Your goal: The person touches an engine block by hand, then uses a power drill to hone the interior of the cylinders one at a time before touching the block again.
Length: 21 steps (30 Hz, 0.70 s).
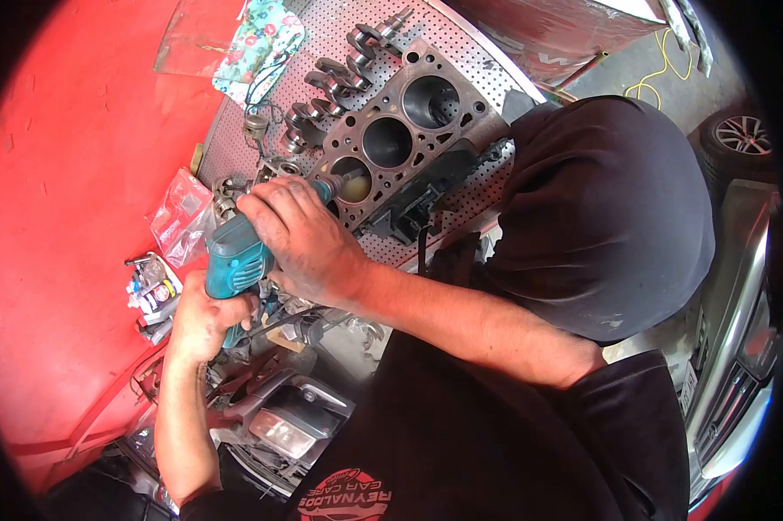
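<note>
My left hand (pixel 207 321) is wrapped around the handle of a teal power drill (pixel 240 252). From the right, my right hand (pixel 309 233) reaches over and grips the drill's front, near the chuck. The drill's attachment (pixel 350 177) points into the nearest cylinder bore of an engine block (pixel 358 130); its tip is hard to make out. Something yellowish shows inside that bore. The block's other two visible bores are dark. Beside the block lies a crankshaft (pixel 339 78), and a piston (pixel 255 127) sits near its lower end.
A person's head in a dark hood (pixel 600 217) leans in close at the right. The block rests on a perforated metal surface (pixel 322 28). Left of it are a plastic bag (pixel 183 217) and a floral cloth (pixel 257 52) on red panelling (pixel 70 243). Car parts (pixel 296 417) lie below.
</note>
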Each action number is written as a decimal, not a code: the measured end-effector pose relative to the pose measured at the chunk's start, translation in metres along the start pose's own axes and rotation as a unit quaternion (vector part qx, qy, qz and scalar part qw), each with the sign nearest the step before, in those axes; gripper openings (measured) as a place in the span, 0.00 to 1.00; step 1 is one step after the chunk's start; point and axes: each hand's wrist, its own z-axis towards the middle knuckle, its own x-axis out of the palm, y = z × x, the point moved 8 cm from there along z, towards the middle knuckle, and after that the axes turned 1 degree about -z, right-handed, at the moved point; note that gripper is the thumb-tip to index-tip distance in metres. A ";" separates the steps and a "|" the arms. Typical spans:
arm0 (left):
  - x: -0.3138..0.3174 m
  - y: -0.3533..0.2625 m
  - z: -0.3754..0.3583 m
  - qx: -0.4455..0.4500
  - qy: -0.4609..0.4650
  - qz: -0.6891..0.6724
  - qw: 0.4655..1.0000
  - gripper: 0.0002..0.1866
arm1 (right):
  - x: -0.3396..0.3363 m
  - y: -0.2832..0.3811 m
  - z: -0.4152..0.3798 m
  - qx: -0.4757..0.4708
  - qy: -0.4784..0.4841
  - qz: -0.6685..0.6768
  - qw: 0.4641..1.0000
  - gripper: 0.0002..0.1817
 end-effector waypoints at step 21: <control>0.022 0.010 0.050 -0.001 0.037 -0.004 0.999 0.07 | -0.002 -0.042 -0.011 0.032 -0.027 -0.039 0.998 0.51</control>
